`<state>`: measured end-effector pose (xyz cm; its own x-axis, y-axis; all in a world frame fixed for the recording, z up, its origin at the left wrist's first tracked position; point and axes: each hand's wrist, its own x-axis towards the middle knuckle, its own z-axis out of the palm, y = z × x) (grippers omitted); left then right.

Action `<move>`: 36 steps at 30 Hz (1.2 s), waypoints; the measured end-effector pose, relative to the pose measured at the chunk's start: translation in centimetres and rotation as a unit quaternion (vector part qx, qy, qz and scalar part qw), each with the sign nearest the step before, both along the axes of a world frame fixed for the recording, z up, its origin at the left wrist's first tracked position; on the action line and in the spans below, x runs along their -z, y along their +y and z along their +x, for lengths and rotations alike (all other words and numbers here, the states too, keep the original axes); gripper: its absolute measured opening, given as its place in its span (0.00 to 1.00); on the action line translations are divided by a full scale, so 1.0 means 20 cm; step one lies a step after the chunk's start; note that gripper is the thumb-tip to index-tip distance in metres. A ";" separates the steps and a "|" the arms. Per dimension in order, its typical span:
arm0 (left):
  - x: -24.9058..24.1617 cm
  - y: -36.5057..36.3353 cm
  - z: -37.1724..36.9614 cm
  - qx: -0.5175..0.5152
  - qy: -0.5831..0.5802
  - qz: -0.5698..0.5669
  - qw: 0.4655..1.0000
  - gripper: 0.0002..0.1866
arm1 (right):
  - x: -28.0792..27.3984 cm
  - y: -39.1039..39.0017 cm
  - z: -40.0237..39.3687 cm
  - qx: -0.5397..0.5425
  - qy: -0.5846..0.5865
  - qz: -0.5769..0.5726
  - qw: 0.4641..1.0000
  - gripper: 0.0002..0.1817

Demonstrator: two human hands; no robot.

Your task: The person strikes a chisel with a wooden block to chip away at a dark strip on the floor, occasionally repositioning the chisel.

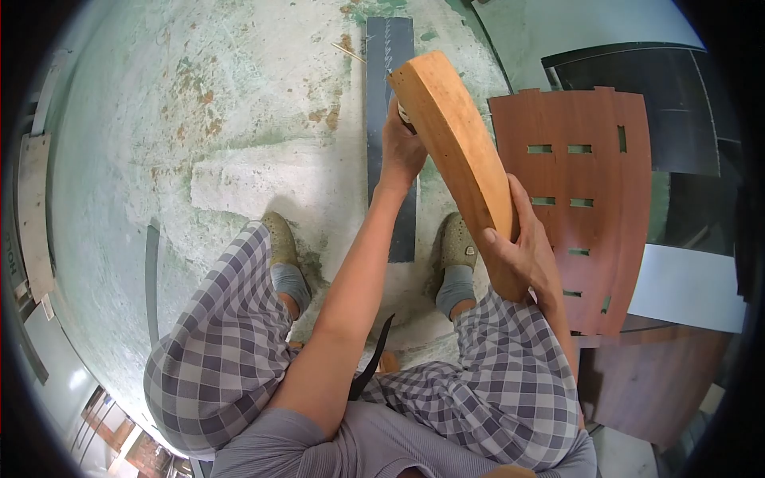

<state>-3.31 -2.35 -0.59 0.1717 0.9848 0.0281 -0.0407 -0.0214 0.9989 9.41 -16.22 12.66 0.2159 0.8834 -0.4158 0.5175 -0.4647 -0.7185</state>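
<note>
A long, light-brown wooden block [462, 143] is held up slantwise above the floor, its far end up and to the left. My right hand [527, 245] is closed around the near part, thumb on the upper face and fingers along the right side. My left hand [403, 151] grips at the left side near the far end, its fingers partly hidden behind the block. Beside those fingers shows a small whitish part [405, 116] with a dark edge; its kind I cannot make out. The near end of the block is close to my right knee.
Beneath the block a long dark-grey board [389, 215] lies on the worn floor [239, 103] between my feet. To the right stand a slotted reddish-brown panel [594, 171], black panels [677, 99] and a white board [685, 287]. A thin dark strip [152, 279] lies left.
</note>
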 end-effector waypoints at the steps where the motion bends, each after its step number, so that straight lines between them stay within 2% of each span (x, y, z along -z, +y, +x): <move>1: 0.01 0.00 0.00 -0.008 0.017 0.038 0.999 0.22 | 0.00 0.00 0.00 -0.004 -0.004 -0.006 1.000 0.46; 3: 0.02 0.00 0.00 -0.018 0.033 0.077 0.996 0.22 | 0.00 0.00 0.00 -0.010 -0.008 -0.011 1.000 0.46; 5: 0.00 0.00 -0.01 -0.004 0.012 0.022 1.000 0.22 | 0.01 0.00 0.01 -0.008 0.002 -0.006 1.000 0.47; 12: 0.01 0.01 0.00 -0.002 0.017 0.006 1.000 0.21 | 0.01 -0.01 0.02 0.014 0.041 0.003 0.999 0.48; 17: 0.00 -0.01 0.03 -0.034 -0.068 -0.023 0.997 0.17 | 0.04 -0.02 0.03 0.042 0.039 0.004 0.998 0.47; 21: 0.04 0.01 0.02 -0.022 -0.073 -0.051 0.996 0.15 | 0.14 -0.05 0.05 0.048 0.028 0.033 0.998 0.46; 23: 0.07 0.03 0.03 -0.028 -0.033 -0.070 0.997 0.13 | 0.15 -0.04 0.05 0.064 0.037 -0.007 0.997 0.44; 26: 0.01 0.02 0.02 -0.041 -0.001 -0.057 0.997 0.12 | 0.26 -0.08 0.08 0.070 0.055 -0.009 0.996 0.43; 36: -0.05 0.00 0.04 -0.019 -0.004 -0.053 0.998 0.12 | 0.51 -0.22 0.10 0.083 0.053 -0.048 0.994 0.41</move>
